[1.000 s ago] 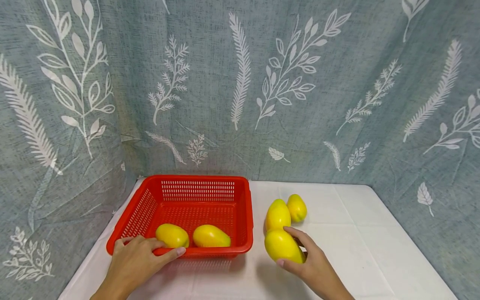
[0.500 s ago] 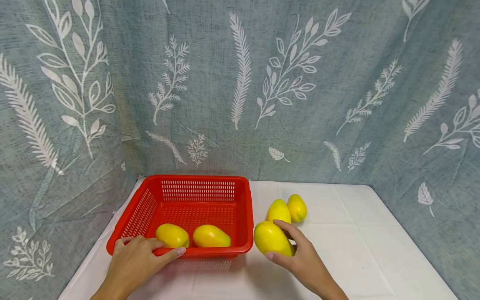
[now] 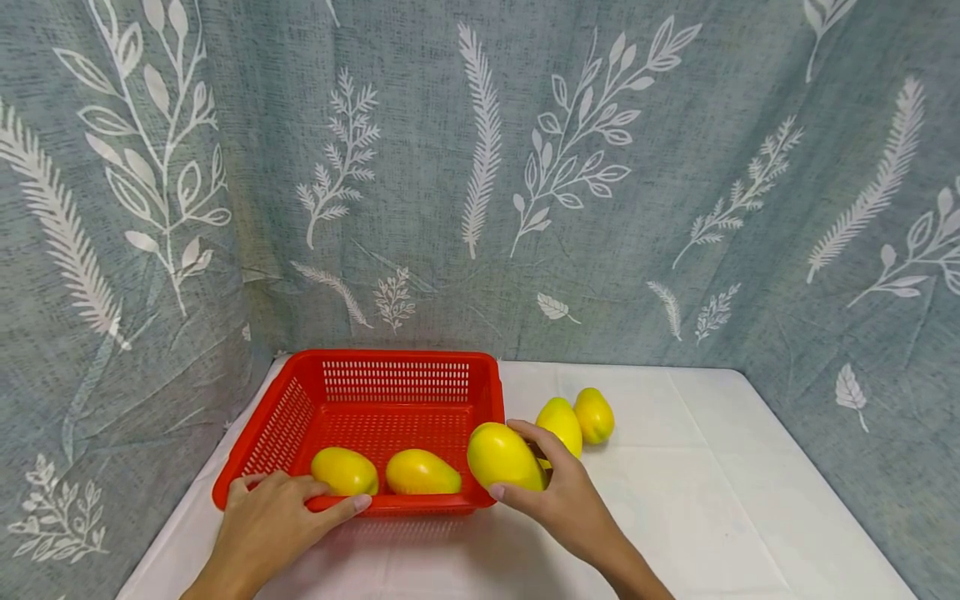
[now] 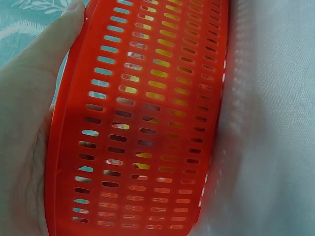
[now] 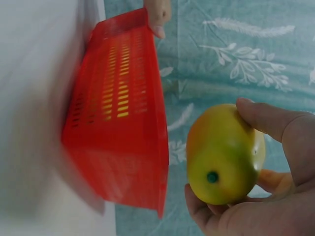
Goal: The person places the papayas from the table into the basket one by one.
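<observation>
My left hand (image 3: pixel 273 521) grips the near-left rim of a red perforated plastic basket (image 3: pixel 397 502), thumb outside and fingers over the edge. Two yellow mangoes, a left one (image 3: pixel 345 472) and a right one (image 3: pixel 423 473), lie inside along the near wall. My right hand (image 3: pixel 558 492) holds another yellow mango (image 3: pixel 504 457) between thumb and fingers, overlapping the basket's near-right corner in the head view. From the right wrist, this mango (image 5: pixel 224 157) shows a green stem spot and sits above the rim level. The left wrist view shows the basket's slotted wall (image 4: pixel 142 118) close up.
Two more mangoes, one nearer (image 3: pixel 561 425) and one farther (image 3: pixel 594 416), lie on the white tablecloth (image 3: pixel 697 483) right of the basket. A grey-green leaf-patterned curtain (image 3: pixel 420 167) stands behind and along both sides.
My right hand has carried its mango leftward and slightly up, from beside the loose mangoes to the basket's right rim. The left hand and basket have stayed still.
</observation>
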`<move>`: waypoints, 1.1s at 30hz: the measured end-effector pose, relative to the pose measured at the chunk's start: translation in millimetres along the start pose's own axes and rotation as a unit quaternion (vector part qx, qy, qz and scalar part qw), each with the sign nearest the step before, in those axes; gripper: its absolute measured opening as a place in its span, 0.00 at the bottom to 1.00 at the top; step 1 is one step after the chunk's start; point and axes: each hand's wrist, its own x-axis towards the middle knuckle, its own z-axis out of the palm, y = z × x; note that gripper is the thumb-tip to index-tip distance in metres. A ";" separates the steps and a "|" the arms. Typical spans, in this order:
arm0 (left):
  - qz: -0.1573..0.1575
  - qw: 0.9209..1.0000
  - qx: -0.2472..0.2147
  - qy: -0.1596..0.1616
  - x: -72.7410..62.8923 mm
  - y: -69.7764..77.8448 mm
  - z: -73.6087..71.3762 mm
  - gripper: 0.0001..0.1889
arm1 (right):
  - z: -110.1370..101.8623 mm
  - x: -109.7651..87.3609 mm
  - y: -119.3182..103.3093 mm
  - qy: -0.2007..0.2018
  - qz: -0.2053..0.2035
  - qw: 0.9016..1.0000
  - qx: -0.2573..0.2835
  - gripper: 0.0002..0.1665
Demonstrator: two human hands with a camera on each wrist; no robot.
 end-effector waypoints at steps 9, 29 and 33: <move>0.004 1.000 0.007 0.007 0.7 1.1 -0.6 0.43 | 18.4 21.6 -9.8 -0.022 -0.024 0.999 -0.005 0.42; 0.001 1.000 0.009 -0.004 1.6 1.4 -0.7 0.43 | 58.5 77.9 -11.3 -0.035 -0.066 0.989 -0.125 0.42; 0.000 1.000 0.009 -0.005 1.8 1.4 -0.5 0.44 | 63.9 84.3 -10.4 -0.042 -0.060 0.988 -0.134 0.41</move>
